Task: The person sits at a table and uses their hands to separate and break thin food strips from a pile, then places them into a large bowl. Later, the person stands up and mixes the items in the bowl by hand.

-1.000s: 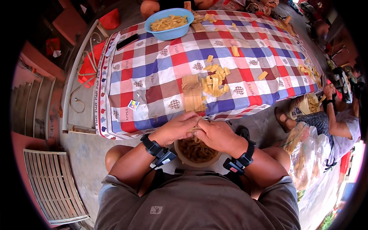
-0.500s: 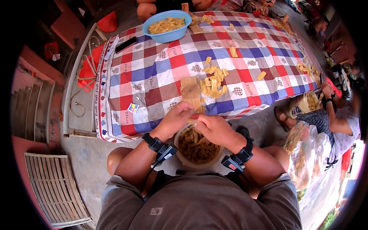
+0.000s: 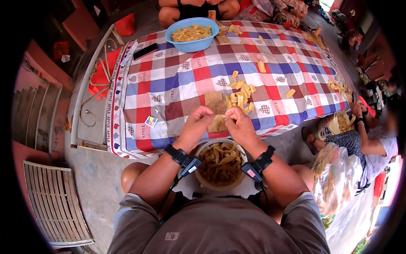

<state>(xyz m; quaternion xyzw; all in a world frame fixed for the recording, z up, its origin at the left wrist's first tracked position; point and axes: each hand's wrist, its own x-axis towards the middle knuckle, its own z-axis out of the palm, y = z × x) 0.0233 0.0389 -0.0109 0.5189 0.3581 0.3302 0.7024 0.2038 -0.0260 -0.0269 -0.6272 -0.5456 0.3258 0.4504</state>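
Note:
My left hand (image 3: pixel 198 123) and my right hand (image 3: pixel 240 125) are raised over the near edge of the table, a small gap between them. Both have thumb and fingers pinched together; whatever thin thing they hold is too small to make out. Beneath and beyond the fingertips lies a wooden board (image 3: pixel 215 98). Beside it, on the right, is a loose pile of yellow strips (image 3: pixel 240 95), some short and folded-looking. Below my wrists, between my knees, stands a round pale bucket (image 3: pixel 244 157) filled with long brownish-yellow strips (image 3: pixel 216 163).
The table wears a checked cloth (image 3: pixel 177 108) bearing a blue basin (image 3: pixel 192 45) of yellow strips, a dark phone (image 3: pixel 145 51) and a small colourful packet (image 3: pixel 151 121). A person sits at the far side; another sits right, by a bucket (image 3: pixel 334 122) and a clear plastic bag (image 3: pixel 338 178).
My hands have drawn slightly apart and sit a little higher over the board. The bucket's contents show more. The whole view has shifted slightly.

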